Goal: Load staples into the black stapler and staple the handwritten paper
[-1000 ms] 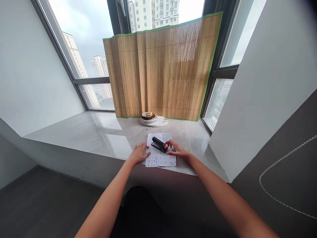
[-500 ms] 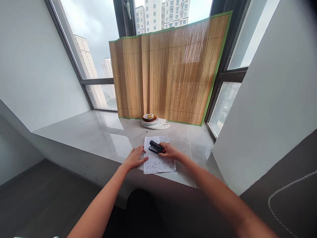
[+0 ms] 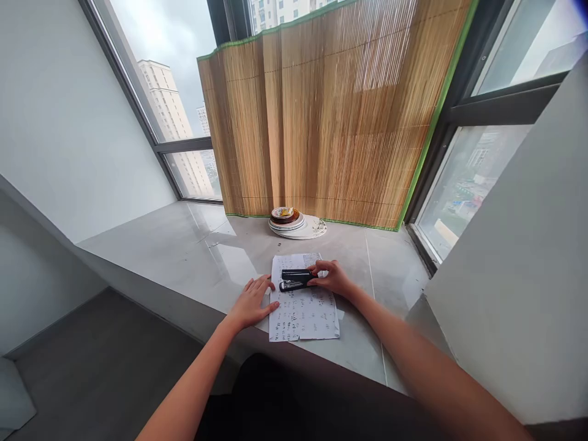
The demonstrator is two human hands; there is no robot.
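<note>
A black stapler lies on its side over the upper part of a written-on sheet of paper. My right hand has its fingers closed round the stapler's right end, and the stapler's jaw end points left. At the paper's left edge rests my left hand, palm down with fingers apart, the thumb and fingertips touching the sheet. The paper's lower edge reaches the front edge of the tiled sill. Whether there is more than one sheet, I cannot tell.
Behind the paper, a stack of small plates sits partly on a white oval board. A bamboo blind leans against the window behind them. The pale tiled sill ends in a front edge near me.
My right hand has turned the stapler from a slant to nearly level, showing its side. My left hand stays at the paper's edge. The view has shifted closer.
</note>
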